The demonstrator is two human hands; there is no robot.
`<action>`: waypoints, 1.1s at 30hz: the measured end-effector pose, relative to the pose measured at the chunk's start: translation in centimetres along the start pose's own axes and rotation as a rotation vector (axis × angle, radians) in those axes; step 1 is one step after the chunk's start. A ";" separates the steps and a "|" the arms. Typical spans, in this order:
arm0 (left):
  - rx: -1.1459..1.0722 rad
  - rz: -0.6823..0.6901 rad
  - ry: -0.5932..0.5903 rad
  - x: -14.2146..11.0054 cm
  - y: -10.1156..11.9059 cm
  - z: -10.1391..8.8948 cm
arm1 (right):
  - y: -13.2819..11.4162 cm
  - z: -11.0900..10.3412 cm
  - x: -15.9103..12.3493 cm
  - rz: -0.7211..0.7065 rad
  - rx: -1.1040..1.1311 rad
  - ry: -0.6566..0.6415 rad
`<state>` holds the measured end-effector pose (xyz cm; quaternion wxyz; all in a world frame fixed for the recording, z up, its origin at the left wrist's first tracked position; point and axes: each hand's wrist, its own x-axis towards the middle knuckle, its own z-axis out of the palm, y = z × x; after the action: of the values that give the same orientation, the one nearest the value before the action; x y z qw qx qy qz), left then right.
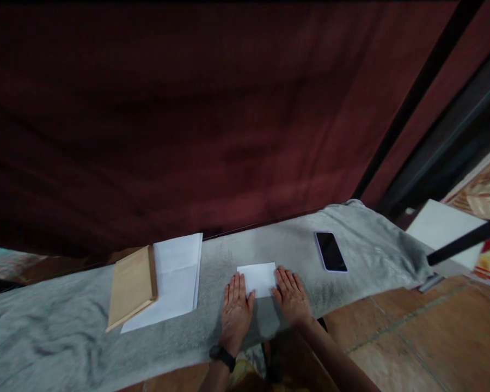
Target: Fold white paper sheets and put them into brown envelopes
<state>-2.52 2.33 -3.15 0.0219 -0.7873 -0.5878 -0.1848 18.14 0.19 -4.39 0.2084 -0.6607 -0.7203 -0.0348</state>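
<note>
A small white sheet of paper (258, 279), perhaps folded, lies flat on the grey cloth (224, 247) in front of me. My left hand (237, 307) rests palm down at its left edge, fingers stretched out and thumb on the paper. At the right edge my right hand (293, 296) lies flat too, its fingers extended away from me and its thumb near the sheet. Neither hand grips anything. Left of them are larger white sheets (175, 277), creased across, partly covered by a brown cardboard-like folder or envelope (131, 284).
A dark-screened phone (330, 251) in a pale purple case lies to the right on the cloth. Behind hangs a dark red curtain (228, 120). A black pole (412, 103) slants at the right, beside a white panel (445, 228). Brown floor tiles (424, 332) show below.
</note>
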 end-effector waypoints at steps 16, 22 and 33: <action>-0.012 0.143 -0.158 0.9 4.5 0.9 | -0.6 -0.1 0.7 -0.051 0.061 -0.025; 0.002 0.167 -0.146 0.7 3.6 0.8 | -2.3 0.0 2.1 -0.106 0.083 -0.051; 0.032 0.059 -0.039 -1.0 -0.2 -0.5 | -0.6 0.3 1.3 -0.068 0.047 0.027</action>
<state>-3.07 1.41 -3.06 0.0285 -0.8074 -0.5674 -0.1591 17.43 1.44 -4.04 0.2323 -0.6304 -0.7400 -0.0338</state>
